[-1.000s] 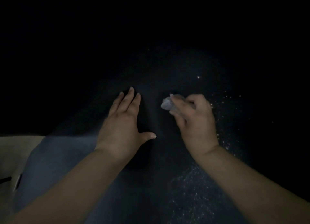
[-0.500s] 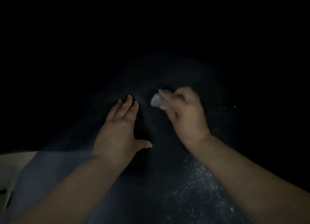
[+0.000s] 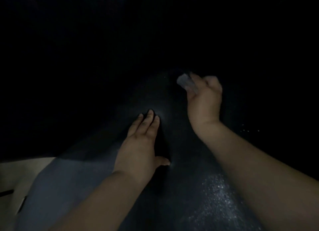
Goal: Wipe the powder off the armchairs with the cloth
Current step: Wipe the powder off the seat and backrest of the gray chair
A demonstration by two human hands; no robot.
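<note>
The scene is very dark. A dark blue armchair surface (image 3: 72,182) fills the lower middle of the head view. White powder (image 3: 214,199) speckles it at the lower right, under my right forearm, and a few specks (image 3: 248,130) lie further right. My left hand (image 3: 141,144) rests flat on the fabric, fingers straight and thumb spread. My right hand (image 3: 204,97) grips a small pale cloth (image 3: 185,82) bunched at its fingertips, further up the surface and to the right of the left hand.
A pale floor or surface (image 3: 19,175) shows at the lower left beside the armchair, with a dark cable or strip (image 3: 6,192) on it. Everything above and to the sides is black and unreadable.
My right hand with the cloth has swept forward and up the fabric, away from me. The left hand has stayed pressed on the fabric. The powder specks near the right hand have thinned.
</note>
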